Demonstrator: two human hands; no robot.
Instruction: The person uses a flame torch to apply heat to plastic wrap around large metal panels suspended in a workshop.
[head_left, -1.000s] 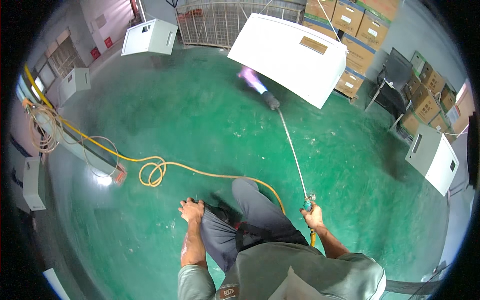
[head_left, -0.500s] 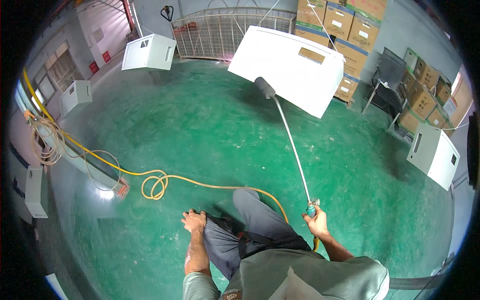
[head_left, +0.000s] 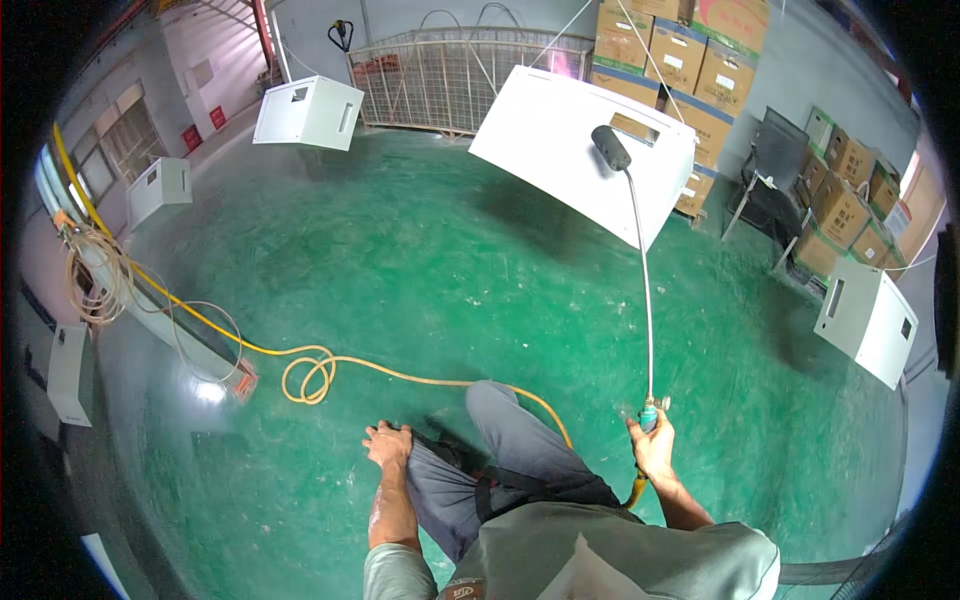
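The teal handle (head_left: 649,418) of a long, thin, silver metal wand (head_left: 645,310) is gripped by the right hand (head_left: 655,452), the fingers wrapped around it. The wand is pointed up and away, and its dark, cylindrical burner head (head_left: 611,148) is seen in front of a large, white, sheet-metal panel (head_left: 560,145), just beside the panel's rectangular slot; whether the two are touching cannot be told. The panel is hung on thin wires (head_left: 643,45) over a glossy green floor (head_left: 400,270), and a pinkish glow (head_left: 565,63) is seen above its upper edge. The left hand (head_left: 388,444) is laid over the knee of the grey trousers (head_left: 440,490), its fingers spread and slightly bent. A yellow rubber hose (head_left: 400,376) is looped on the floor. Brown cardboard cartons (head_left: 728,78) are stacked behind the panel.
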